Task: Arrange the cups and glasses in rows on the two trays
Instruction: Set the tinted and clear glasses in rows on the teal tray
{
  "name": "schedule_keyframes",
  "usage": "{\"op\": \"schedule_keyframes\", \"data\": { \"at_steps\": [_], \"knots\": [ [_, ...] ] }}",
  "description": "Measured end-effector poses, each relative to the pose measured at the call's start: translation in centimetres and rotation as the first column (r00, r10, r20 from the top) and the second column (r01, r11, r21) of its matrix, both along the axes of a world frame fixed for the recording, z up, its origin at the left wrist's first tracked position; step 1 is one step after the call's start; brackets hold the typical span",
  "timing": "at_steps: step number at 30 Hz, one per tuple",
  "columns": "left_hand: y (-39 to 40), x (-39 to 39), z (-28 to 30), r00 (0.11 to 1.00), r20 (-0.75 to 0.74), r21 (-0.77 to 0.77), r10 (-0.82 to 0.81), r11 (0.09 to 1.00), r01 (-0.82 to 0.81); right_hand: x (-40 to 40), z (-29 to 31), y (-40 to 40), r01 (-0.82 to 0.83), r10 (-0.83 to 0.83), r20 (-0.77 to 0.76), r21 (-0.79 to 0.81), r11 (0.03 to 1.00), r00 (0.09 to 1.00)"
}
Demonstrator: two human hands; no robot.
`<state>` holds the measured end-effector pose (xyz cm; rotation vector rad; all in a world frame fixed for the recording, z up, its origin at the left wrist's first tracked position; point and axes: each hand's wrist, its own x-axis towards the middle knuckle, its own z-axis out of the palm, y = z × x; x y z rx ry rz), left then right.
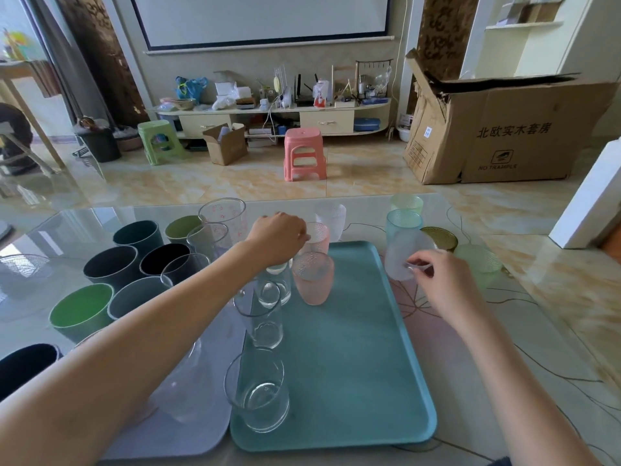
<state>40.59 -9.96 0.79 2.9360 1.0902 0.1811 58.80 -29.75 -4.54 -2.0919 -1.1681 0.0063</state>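
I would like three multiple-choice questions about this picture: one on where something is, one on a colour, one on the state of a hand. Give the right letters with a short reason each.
1. Where does the frosted white cup that the right hand holds sit?
A. Over the table, right of the teal tray
B. Inside the grey tray
C. On the floor

2. What colour is the nearer textured cup on the teal tray?
A. Blue
B. Pink
C. Black

3. What is the left hand doing?
A. Lying flat on the table
B. Hanging idle
C. Gripping the rim of the farther pink cup

Answers: 1 A, the cup is tilted just beyond the tray's right rim. 2 B, its wall is pink. 3 C, its fingers curl on that rim.
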Motion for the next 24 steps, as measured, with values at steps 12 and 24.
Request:
{"op": "schedule_keyframes", "data": {
  "at_steps": [12, 24],
  "knots": [
    [-6.3, -1.8, 0.7, 0.865, -0.163, -0.205, -0.474, 0.874, 0.44, -6.9, 1.2, 0.8, -0.466, 0.44, -0.165, -0.189, 0.864, 0.883],
    [-6.2, -4.2, -1.2, 0.894, -0.152, -0.404, -0.422, 0.852, 0.334, -8.1, 0.2, 1.0, -0.559, 0.571, -0.061, -0.308, 0.77, 0.819]
  ]
}}
